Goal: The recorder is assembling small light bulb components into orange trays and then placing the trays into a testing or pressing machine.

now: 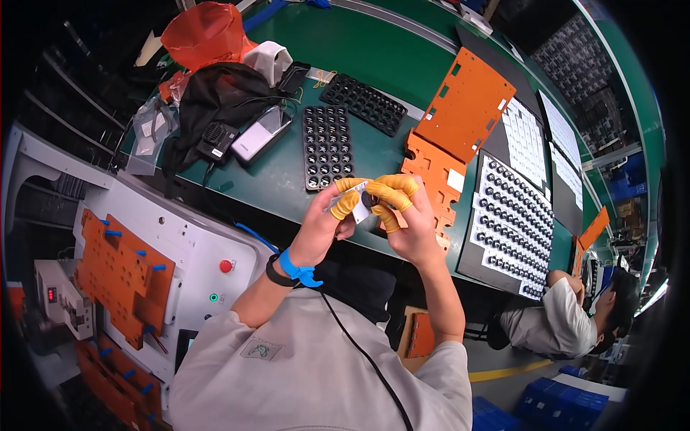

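Observation:
My left hand pinches a small white board; yellow covers sit on its fingertips. A blue strap and a dark band circle that wrist. My right hand, with yellow finger covers too, closes on a small black round part against the board. Whether the part is joined to the board I cannot tell. Just beyond my left hand lies a black tray with rows of round pockets holding small parts. An orange fixture plate with cutouts is beside my right hand.
A second black tray lies farther back. At right, a white sheet carries rows of black round parts. A white power bank, black cloth and orange bag are at left. A co-worker sits at right.

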The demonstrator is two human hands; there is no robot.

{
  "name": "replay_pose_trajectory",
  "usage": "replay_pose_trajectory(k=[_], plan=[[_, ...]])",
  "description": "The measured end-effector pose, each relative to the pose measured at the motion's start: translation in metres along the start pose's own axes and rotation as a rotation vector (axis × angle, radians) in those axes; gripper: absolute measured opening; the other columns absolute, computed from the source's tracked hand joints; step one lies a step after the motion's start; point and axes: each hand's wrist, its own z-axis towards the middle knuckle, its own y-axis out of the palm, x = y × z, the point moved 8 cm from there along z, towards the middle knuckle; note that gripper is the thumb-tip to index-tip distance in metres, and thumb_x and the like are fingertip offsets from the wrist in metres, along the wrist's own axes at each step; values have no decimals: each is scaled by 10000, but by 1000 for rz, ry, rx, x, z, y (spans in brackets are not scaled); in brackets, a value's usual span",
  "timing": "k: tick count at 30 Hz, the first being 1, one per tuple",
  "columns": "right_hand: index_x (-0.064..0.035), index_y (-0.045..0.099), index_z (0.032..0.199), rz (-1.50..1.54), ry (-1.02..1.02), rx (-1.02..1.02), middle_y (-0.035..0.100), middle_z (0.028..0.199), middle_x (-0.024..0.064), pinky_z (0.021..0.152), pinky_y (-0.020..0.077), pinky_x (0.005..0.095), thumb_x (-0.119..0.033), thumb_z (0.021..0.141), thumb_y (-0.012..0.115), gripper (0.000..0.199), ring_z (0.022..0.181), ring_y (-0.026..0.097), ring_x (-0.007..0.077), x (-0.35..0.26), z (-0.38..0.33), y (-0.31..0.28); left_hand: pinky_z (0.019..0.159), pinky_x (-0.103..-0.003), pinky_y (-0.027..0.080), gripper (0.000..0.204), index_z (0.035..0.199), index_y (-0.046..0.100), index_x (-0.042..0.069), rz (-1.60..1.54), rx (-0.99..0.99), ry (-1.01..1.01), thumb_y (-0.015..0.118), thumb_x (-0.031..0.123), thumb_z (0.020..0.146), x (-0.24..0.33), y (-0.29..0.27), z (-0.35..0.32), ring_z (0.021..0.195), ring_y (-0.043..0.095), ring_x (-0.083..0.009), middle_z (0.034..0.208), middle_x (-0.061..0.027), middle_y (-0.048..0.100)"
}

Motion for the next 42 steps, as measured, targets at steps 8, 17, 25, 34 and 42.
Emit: replay_pose_trajectory(k=[8, 17, 25, 34, 42], plan=[[-33, 713, 1181, 100, 79, -71, 642, 1133, 118, 911, 500, 414, -52, 748, 820, 446, 1069, 584, 323, 6, -9, -10, 496, -195, 347, 437, 1243, 587, 81, -311, -139, -295, 526, 473, 1061, -34, 1, 2, 594, 411, -33, 877, 28, 581], [-20, 726, 1123, -113, -23, 166, 668, 1044, 115, 809, 550, 434, 42, 663, 773, 467, 982, 648, 338, 5, -41, -24, 482, -208, 374, 536, 1172, 610, 117, -548, -239, -546, 448, 610, 1039, -71, 34, -1, 598, 458, -70, 921, -14, 619], [27, 712, 1001, -443, 445, 472, 657, 830, 148, 680, 499, 342, -105, 883, 762, 184, 751, 646, 266, 67, -92, -119, 496, -196, 304, 574, 1284, 579, 18, -250, -183, -454, 391, 525, 1092, -88, 27, 7, 586, 364, -42, 1028, -65, 648], [53, 721, 831, -87, 1184, 67, 541, 590, -15, 511, 366, 299, -329, 985, 692, 412, 567, 453, 64, 199, -181, -122, 484, -196, 302, 530, 1186, 625, 0, -266, -152, -432, 396, 470, 1103, -91, 12, 14, 578, 388, -43, 1030, -85, 664], [32, 704, 859, 162, 1426, -283, 588, 682, 18, 530, 567, 297, -247, 983, 666, 307, 573, 580, 97, 242, -182, -111, 498, -195, 300, 493, 1207, 629, 3, -292, -112, -400, 413, 434, 1107, -76, -4, 15, 583, 378, -31, 1011, -58, 670]])
